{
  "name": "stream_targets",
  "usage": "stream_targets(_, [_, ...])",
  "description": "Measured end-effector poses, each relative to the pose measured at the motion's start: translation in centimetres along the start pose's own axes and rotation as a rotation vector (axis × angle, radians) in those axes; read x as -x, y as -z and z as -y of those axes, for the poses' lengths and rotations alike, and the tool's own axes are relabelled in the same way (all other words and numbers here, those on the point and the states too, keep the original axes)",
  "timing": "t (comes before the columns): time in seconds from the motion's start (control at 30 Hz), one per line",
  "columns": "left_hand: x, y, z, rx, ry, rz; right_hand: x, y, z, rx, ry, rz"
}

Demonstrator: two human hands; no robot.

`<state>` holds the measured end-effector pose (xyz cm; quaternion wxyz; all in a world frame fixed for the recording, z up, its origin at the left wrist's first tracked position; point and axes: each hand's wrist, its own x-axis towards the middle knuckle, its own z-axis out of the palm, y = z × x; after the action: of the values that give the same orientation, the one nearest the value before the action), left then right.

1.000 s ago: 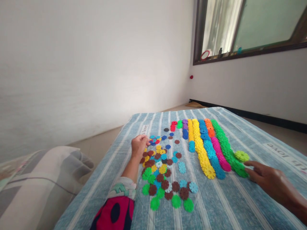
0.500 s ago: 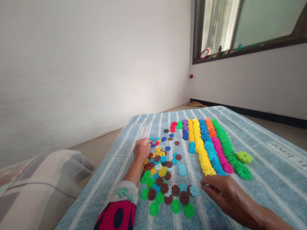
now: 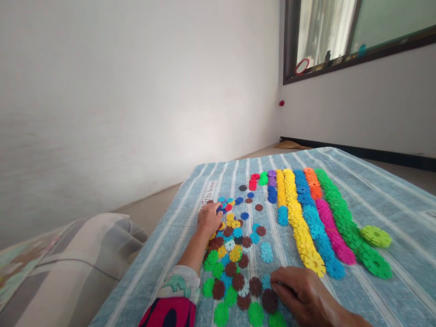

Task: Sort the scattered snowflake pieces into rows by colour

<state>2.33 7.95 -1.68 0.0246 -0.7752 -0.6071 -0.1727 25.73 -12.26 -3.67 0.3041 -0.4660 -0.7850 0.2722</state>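
Loose snowflake-shaped plastic interlocking discs (image 3: 235,253) in brown, green, yellow, blue and other colours lie scattered over a striped cloth (image 3: 163,259). My left hand (image 3: 208,219) rests at the far left edge of this scatter, its fingers bent beside a few dark blue discs (image 3: 224,208); what they pinch, if anything, is hidden. Low on the right, my right hand (image 3: 303,290) is closed, thumb and fingers together. It hovers over or touches the near right end of the scatter, by a light blue disc (image 3: 266,281) and a brown disc (image 3: 270,300). Its fingertips' contents do not show.
Overlapping rows of same-coloured discs run away on the right: yellow (image 3: 301,227), blue (image 3: 315,220), pink (image 3: 335,234) and green (image 3: 344,222). Lime discs (image 3: 375,236) lie beside the green row. Grey checked fabric (image 3: 88,259) is at left. A wall (image 3: 136,91) stands behind.
The view has shifted, so the cloth and discs sit differently in frame. My right hand has moved left, over the near light blue discs. My left hand stays at the far left discs.
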Motion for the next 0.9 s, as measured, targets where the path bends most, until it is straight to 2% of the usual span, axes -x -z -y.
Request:
stream_targets(0.2, [0.0,-0.1,0.2,0.021,0.032,-0.021,0.1,-0.6,-1.0,0.058,0.059,-0.028])
stream_targets(0.3, [0.0,0.1,0.0,0.069,0.007,-0.112,-0.1,-0.6,-1.1,0.056,0.058,-0.007])
stream_targets(0.4, [0.1,0.2,-1.3,0.159,-0.066,-0.181,-0.2,-0.4,-0.9,0.038,0.046,0.010])
stream_targets(0.53, [0.8,-0.1,-4.5,0.281,-0.172,-0.084,-0.3,-0.3,-0.7,0.045,0.037,-0.001])
stream_targets(0.67, [1.4,-0.3,-6.6,0.243,-0.252,0.014,-0.4,-0.2,-0.5,0.050,0.030,0.007])
stream_targets(0.9, [1.3,-0.9,-6.4,0.165,-0.265,0.033,-0.6,0.0,-0.3,0.040,0.031,0.014])
